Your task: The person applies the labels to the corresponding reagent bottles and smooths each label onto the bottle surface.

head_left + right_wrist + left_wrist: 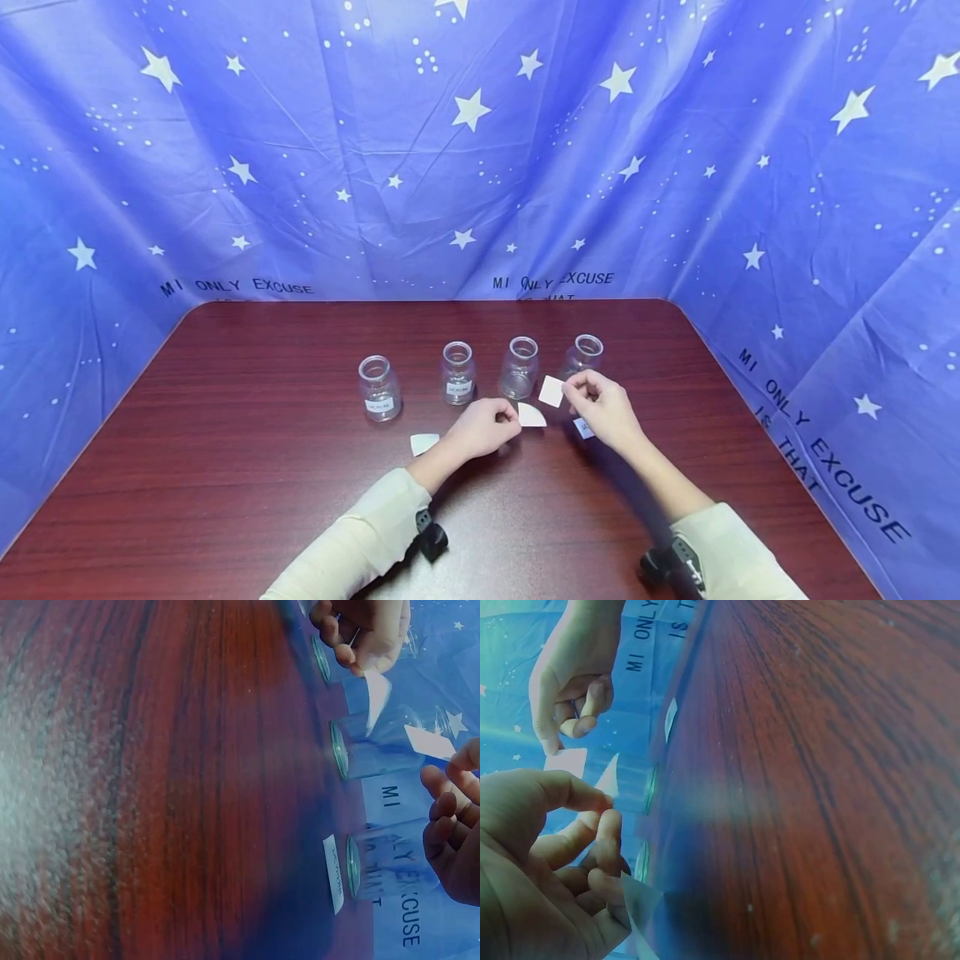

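My left hand (483,431) pinches the edge of a white quarter-round paper piece (532,415) between thumb and forefinger. To its right, my right hand (606,411) holds a small square white paper piece (552,392) by its edge, apart from the other piece. Both pieces are off the table in front of the third glass jar (519,367). In the right wrist view the quarter-round piece (377,701) hangs from the left fingertips, and the square (430,741) juts out from the right fingers. The fourth jar (587,348) stands partly hidden behind my right hand.
Two more glass jars, one at the left (378,385) and one nearer the middle (458,371), bear white printed labels. A loose printed strip (334,874) lies before the fourth jar. Another white paper piece (424,443) is beside my left wrist. A starry blue cloth (420,192) hangs behind.
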`<state>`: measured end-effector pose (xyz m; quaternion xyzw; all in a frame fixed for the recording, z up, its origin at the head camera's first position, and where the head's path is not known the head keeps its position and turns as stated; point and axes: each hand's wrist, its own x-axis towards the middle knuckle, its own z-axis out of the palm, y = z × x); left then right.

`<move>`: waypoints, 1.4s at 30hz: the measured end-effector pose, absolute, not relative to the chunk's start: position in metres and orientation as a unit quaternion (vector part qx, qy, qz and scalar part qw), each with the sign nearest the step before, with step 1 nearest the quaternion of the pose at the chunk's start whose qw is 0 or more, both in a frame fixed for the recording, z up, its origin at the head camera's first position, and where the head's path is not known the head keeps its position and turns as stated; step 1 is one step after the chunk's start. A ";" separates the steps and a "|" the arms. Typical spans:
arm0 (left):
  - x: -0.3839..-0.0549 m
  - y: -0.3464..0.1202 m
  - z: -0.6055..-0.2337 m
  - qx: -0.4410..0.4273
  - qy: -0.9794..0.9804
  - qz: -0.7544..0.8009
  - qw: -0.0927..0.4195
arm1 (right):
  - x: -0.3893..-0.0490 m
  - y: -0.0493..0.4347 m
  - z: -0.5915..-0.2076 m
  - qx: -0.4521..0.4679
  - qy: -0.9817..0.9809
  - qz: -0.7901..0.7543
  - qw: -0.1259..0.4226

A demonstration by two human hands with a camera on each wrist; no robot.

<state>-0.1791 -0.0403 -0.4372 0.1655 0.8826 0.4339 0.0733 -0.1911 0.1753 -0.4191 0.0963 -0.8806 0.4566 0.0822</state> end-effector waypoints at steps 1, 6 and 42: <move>-0.179 -0.041 -0.438 0.169 0.885 0.428 0.074 | -0.191 0.175 -0.420 0.098 -0.882 0.454 0.082; -0.179 -0.042 -0.439 0.183 0.898 0.391 0.084 | -0.192 0.172 -0.423 0.106 -0.886 0.443 0.081; -0.180 -0.045 -0.427 0.142 0.914 0.370 0.087 | -0.190 0.155 -0.432 0.125 -0.892 0.431 0.049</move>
